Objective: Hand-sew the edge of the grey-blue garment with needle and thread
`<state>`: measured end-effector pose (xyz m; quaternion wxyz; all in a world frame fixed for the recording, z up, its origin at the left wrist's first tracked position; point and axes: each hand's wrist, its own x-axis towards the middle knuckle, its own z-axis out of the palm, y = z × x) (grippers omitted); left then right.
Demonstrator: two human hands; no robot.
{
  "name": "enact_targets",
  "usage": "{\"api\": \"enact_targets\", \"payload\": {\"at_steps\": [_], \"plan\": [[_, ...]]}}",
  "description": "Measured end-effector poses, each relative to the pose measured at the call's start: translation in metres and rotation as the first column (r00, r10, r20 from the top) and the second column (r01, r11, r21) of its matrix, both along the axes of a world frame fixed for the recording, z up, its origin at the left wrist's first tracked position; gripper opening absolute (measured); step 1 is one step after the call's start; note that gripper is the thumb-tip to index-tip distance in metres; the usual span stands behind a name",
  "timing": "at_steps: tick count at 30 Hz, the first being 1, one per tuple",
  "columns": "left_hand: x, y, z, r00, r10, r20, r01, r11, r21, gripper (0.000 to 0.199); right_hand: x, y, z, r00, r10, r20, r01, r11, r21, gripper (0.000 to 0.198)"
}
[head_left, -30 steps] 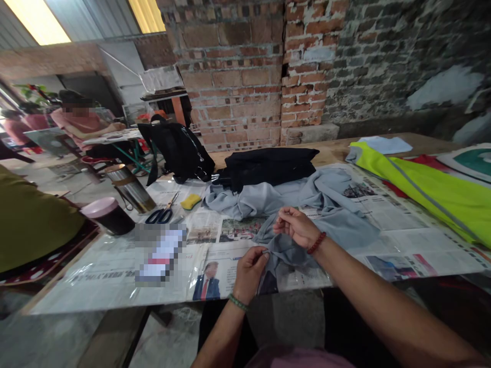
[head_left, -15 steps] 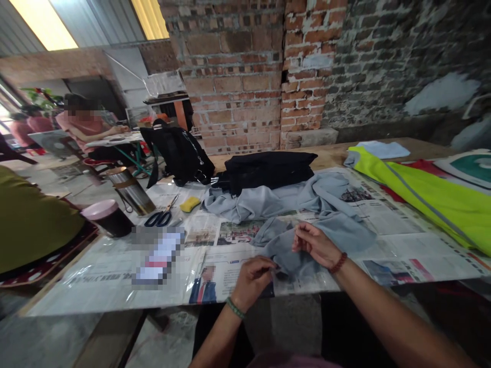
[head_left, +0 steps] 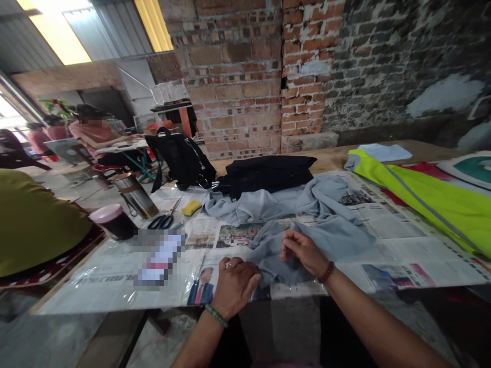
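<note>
A light grey garment (head_left: 333, 235) lies crumpled on the newspaper-covered table, its near part spread out between my hands. My left hand (head_left: 238, 281), palm down with loosely bent fingers lying apart, rests on the newspaper at the cloth's left edge. A ring and a green bead bracelet show on that side. Over the middle of the grey cloth, my right hand (head_left: 305, 250) is closed with thumb and fingertips together. Whatever it pinches is too small to make out. A red bracelet circles the right wrist.
Scissors (head_left: 163, 220), a yellow sponge (head_left: 191, 207), a blurred-out phone (head_left: 161, 259), a steel flask (head_left: 136, 194) and a pink-lidded cup (head_left: 115, 222) stand or lie left. Behind are a black backpack (head_left: 184, 161) and black cloth (head_left: 268, 173). A neon-yellow garment (head_left: 418, 194) and iron (head_left: 470, 166) lie right.
My left hand has shifted left and turned palm down, off the cloth's near edge. My right hand has moved slightly left and down over the cloth, still pinched.
</note>
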<state>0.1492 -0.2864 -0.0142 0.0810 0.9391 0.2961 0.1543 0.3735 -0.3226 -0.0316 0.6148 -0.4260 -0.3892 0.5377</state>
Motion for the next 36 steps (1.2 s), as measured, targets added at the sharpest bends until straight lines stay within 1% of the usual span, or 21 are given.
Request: {"api": "enact_targets", "payload": {"at_steps": [2, 4, 5, 8, 10, 11, 13, 16, 18, 21, 24, 27, 29, 31, 32, 34, 36], "plan": [[-0.003, 0.002, 0.0, 0.999, 0.047, 0.017, -0.047, 0.999, 0.022, 0.017, -0.003, 0.006, 0.0, 0.999, -0.033, -0.039, 0.034, 0.999, 0.017, 0.026], [-0.005, 0.004, -0.002, 0.995, 0.096, 0.034, -0.096, 0.995, 0.013, 0.015, -0.005, 0.009, -0.004, 0.996, -0.039, -0.08, 0.038, 0.999, -0.005, 0.029], [-0.006, 0.005, -0.004, 0.992, 0.115, 0.043, -0.115, 0.993, -0.003, 0.018, -0.006, 0.01, -0.008, 0.995, -0.031, -0.094, 0.029, 0.999, -0.027, 0.03], [-0.011, 0.007, -0.012, 0.987, 0.14, 0.078, -0.135, 0.989, -0.062, 0.038, -0.007, 0.01, -0.018, 0.993, -0.016, -0.116, 0.008, 0.998, -0.068, 0.032], [-0.014, 0.008, -0.017, 0.983, 0.138, 0.119, -0.131, 0.989, -0.065, 0.046, -0.007, 0.009, -0.021, 0.992, -0.016, -0.123, 0.008, 0.998, -0.066, 0.032], [-0.016, 0.008, -0.019, 0.98, 0.132, 0.146, -0.126, 0.991, -0.053, 0.046, -0.007, 0.009, -0.022, 0.992, -0.013, -0.125, 0.005, 0.998, -0.062, 0.031], [-0.018, 0.007, -0.022, 0.967, 0.131, 0.219, -0.131, 0.991, -0.011, 0.04, -0.007, 0.009, -0.022, 0.993, -0.005, -0.121, -0.002, 0.998, -0.062, 0.031], [-0.016, 0.003, -0.022, 0.926, 0.149, 0.347, -0.18, 0.982, 0.056, 0.025, -0.007, 0.01, -0.022, 0.995, 0.004, -0.105, -0.011, 0.998, -0.066, 0.031], [-0.013, -0.002, -0.02, 0.902, 0.155, 0.402, -0.198, 0.978, 0.066, 0.022, -0.007, 0.011, -0.022, 0.995, 0.007, -0.095, -0.013, 0.998, -0.068, 0.032], [-0.009, -0.012, -0.017, 0.884, 0.17, 0.435, -0.2, 0.979, 0.024, 0.021, -0.006, 0.011, -0.024, 0.996, 0.007, -0.087, -0.013, 0.998, -0.068, 0.032], [-0.007, -0.023, -0.018, 0.881, 0.204, 0.426, -0.209, 0.977, -0.035, 0.021, -0.006, 0.01, -0.026, 0.997, 0.008, -0.082, -0.014, 0.998, -0.069, 0.032], [-0.004, -0.028, -0.019, 0.849, 0.265, 0.457, -0.226, 0.964, -0.138, 0.021, -0.007, 0.01, -0.026, 0.997, 0.008, -0.072, -0.014, 0.996, -0.084, 0.032], [0.003, -0.026, -0.017, 0.802, 0.324, 0.502, -0.223, 0.942, -0.252, 0.021, -0.008, 0.009, -0.026, 0.999, 0.004, -0.043, -0.008, 0.996, -0.091, 0.031], [0.015, -0.022, -0.015, 0.761, 0.388, 0.52, -0.189, 0.899, -0.395, 0.022, -0.008, 0.009, -0.027, 1.0, 0.002, -0.001, -0.002, 0.997, -0.081, 0.029], [0.023, -0.019, -0.014, 0.751, 0.416, 0.513, -0.158, 0.867, -0.472, 0.022, -0.008, 0.009, -0.027, 1.0, 0.005, 0.019, -0.004, 0.997, -0.073, 0.028], [0.04, -0.013, -0.014, 0.733, 0.481, 0.481, -0.109, 0.781, -0.615, 0.022, -0.008, 0.009, -0.028, 0.999, 0.015, 0.047, -0.012, 0.998, -0.055, 0.026], [0.055, -0.008, -0.017, 0.752, 0.507, 0.421, -0.066, 0.694, -0.717, 0.02, -0.007, 0.009, -0.028, 0.998, 0.021, 0.063, -0.019, 0.999, -0.044, 0.025]]}}
